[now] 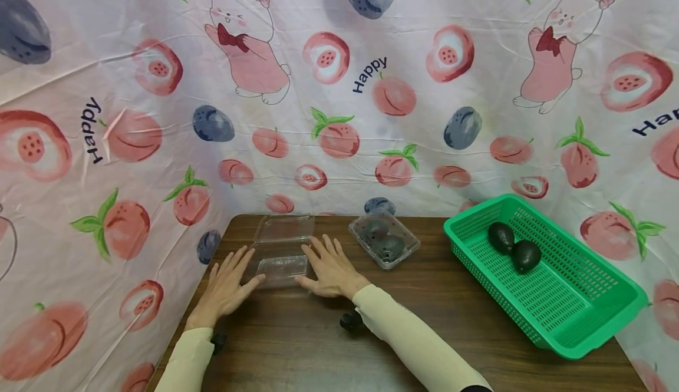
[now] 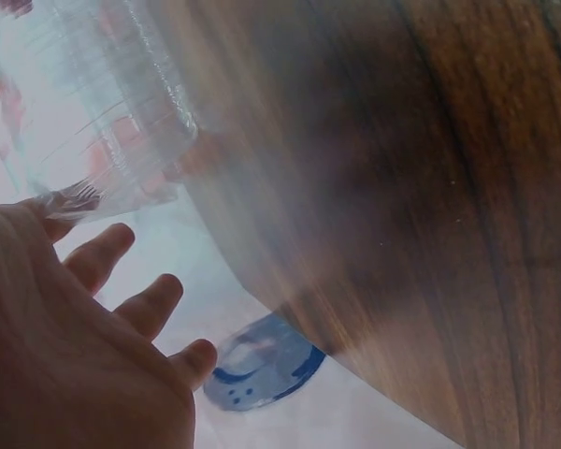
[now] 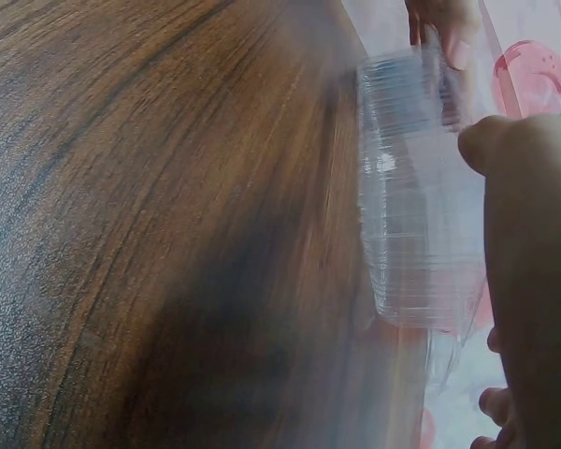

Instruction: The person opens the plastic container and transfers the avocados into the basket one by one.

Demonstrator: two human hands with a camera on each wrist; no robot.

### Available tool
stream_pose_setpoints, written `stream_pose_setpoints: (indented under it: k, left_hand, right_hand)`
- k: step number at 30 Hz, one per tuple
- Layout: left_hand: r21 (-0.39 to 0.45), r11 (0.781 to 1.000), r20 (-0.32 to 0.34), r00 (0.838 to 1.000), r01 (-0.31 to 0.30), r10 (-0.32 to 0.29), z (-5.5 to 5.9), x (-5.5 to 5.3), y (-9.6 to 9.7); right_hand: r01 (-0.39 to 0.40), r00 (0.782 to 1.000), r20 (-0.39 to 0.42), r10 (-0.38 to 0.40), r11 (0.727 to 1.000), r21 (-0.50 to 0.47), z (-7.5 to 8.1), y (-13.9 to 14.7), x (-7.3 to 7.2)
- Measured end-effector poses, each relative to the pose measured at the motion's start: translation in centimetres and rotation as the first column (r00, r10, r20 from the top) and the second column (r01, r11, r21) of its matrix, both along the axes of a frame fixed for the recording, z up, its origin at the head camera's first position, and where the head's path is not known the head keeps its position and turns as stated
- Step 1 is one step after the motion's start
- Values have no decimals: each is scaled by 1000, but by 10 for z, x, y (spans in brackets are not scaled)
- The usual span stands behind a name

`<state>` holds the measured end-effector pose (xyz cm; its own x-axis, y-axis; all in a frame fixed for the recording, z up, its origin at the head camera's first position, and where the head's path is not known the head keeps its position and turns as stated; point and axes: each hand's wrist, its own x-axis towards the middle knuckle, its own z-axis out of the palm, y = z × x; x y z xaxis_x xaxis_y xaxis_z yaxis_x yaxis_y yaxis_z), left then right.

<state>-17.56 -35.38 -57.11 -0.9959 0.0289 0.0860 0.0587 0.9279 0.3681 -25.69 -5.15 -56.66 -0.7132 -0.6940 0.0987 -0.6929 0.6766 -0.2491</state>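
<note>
A clear plastic clamshell box (image 1: 283, 267) lies with its lid (image 1: 284, 228) folded back at the table's far left. My left hand (image 1: 225, 286) is at the box's left side, fingers spread and pointing away from me. On the opposite side is my right hand (image 1: 333, 271), its fingers also extended and its thumb near the box's front corner. The left wrist view shows the clear box (image 2: 122, 131) beyond the left hand's fingers (image 2: 150, 304). In the right wrist view the box (image 3: 416, 215) stands between both hands; whether the fingertips touch it I cannot tell.
A shut clear box (image 1: 384, 240) with two dark avocados inside stands right of the hands. At the right, a green plastic basket (image 1: 551, 333) holds two dark avocados (image 1: 514, 247). Printed cloth (image 1: 339, 103) hangs behind and beside the brown wooden table (image 1: 297, 345).
</note>
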Motion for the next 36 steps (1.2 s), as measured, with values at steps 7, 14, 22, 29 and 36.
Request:
stream_pose_setpoints:
  k: [7, 14, 22, 29, 36]
  left_hand:
    - [-3, 1000, -12, 1000, -14, 14, 3, -6, 1]
    - [-21, 1000, -48, 999, -14, 13, 7, -10, 4]
    - [-27, 999, -90, 996, 28, -30, 17, -19, 15]
    - [-24, 996, -105, 991, 84, -86, 22, -27, 34]
    - [-39, 991, -114, 985, 127, -131, 26, -35, 51]
  right_hand:
    - [-7, 1000, -10, 7, 1000, -16, 3, 3, 0]
    - [20, 999, -49, -20, 1000, 13, 8, 8, 0]
    - [47, 996, -79, -46, 999, 11, 19, 24, 3]
    - [85, 993, -80, -85, 996, 0, 20, 44, 4]
    - [112, 989, -92, -114, 993, -22, 19, 65, 2]
